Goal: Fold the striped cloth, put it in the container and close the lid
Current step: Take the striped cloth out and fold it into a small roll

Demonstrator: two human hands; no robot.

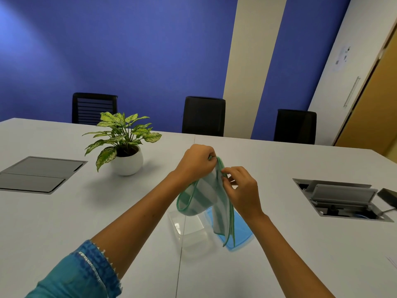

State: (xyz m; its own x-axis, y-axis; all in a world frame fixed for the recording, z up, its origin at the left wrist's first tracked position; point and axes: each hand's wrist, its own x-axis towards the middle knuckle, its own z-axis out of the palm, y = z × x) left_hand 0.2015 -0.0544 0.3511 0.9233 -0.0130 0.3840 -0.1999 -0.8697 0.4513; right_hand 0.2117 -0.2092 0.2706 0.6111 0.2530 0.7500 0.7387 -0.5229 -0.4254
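Nearest me, my left forearm with the blue patterned sleeve [86, 274] reaches up and in; my right forearm is bare. Below my hands on the white worktop [300, 244]: clear rectangular plastic container [189, 227], open, empty as far as I can tell, and just right of it the flat blue plastic lid [238, 231], partly covered by hanging fabric.

The green-and-white striped cloth with green edging [206, 194] is in the air above both, not yet a neat fold. My left hand [196, 161] has its grip pinched tight on the top corner; my right hand [241, 189] pinches the edge right beside it, fingers closed on fabric.

Risks, my read: the two pinches are close together, so the rest sags in a loop and a long tail; edges may not line up, fold goes lopsided. Tail could drag the lid sideways. A bulky fold may stop the lid seating.

Farther off: potted green plant in white round pot [126, 151], well apart.
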